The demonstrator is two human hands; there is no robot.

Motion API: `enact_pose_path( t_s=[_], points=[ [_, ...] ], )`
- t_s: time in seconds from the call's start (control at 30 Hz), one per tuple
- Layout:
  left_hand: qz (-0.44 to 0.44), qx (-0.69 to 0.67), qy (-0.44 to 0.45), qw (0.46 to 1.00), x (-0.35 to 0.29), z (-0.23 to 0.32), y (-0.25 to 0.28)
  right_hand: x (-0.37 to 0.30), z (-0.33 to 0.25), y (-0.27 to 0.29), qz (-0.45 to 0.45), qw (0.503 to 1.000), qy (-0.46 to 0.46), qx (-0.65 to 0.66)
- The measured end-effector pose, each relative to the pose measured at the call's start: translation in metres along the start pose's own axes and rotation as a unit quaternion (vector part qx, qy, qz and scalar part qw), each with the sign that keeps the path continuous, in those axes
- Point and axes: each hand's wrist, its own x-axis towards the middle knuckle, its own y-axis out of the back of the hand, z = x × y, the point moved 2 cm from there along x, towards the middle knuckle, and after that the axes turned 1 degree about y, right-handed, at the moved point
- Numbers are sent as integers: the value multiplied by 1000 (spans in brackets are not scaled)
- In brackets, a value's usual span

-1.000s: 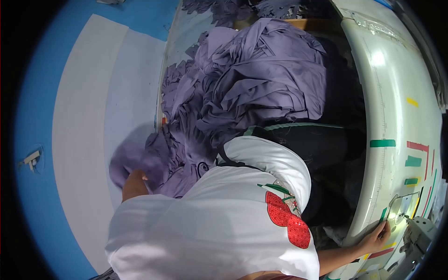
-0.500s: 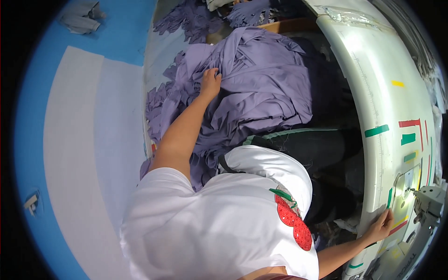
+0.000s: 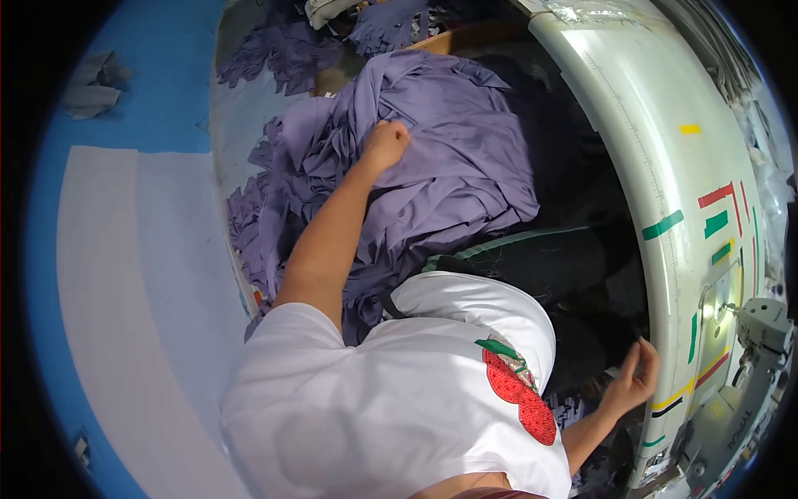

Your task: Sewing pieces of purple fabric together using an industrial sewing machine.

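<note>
A large crumpled heap of purple fabric [image 3: 457, 150] lies to the left of the sewing table, beyond my lap. My left hand [image 3: 386, 143] is closed on a fold of this cloth near the heap's middle. Its fingertips are partly hidden in the folds. My right hand [image 3: 633, 378] hovers by the near edge of the white sewing table [image 3: 619, 108], its fingers loosely bent and apart, with nothing visible in them. Beyond it on the table stands a sewing machine [image 3: 761, 333], its lamp lighting the needle plate.
Coloured tape strips [image 3: 663, 225] mark the tabletop. More purple cut pieces [image 3: 283, 54] lie at the far left, beside a wooden edge [image 3: 440, 41]. White sheets [image 3: 100, 249] lie over the blue floor [image 3: 166, 75], with a grey scrap [image 3: 93, 87] near them. Stacked cloth sits along the table's far side.
My right hand has come off the tabletop beside the needle plate and moved left to the table's edge. My left hand has shifted slightly right over the heap, and the view has turned a little.
</note>
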Motion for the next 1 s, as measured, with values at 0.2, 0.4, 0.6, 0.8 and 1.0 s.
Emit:
enact_pose_path(
  t_s=[0.2, 0.4, 0.6, 0.8, 1.0],
  points=[
    [-129, -185, -142, 964, -47, 133, 42, 40, -74, -98, -150, 978, 145, 19],
    [-201, -155, -400, 881, -137, 236, 84, 73, -133, -188, -326, 877, 352, -17],
    [-136, -74, -222, 963, -129, 153, 66, 108, -122, -168, -259, 906, 334, 9],
    [-24, -143, -205, 968, -144, 169, 72, 142, -151, -126, -59, 935, 207, 281],
    [-134, -83, -183, 970, -167, 128, 39, 194, -142, -43, 190, 919, 199, 282]
  ],
)
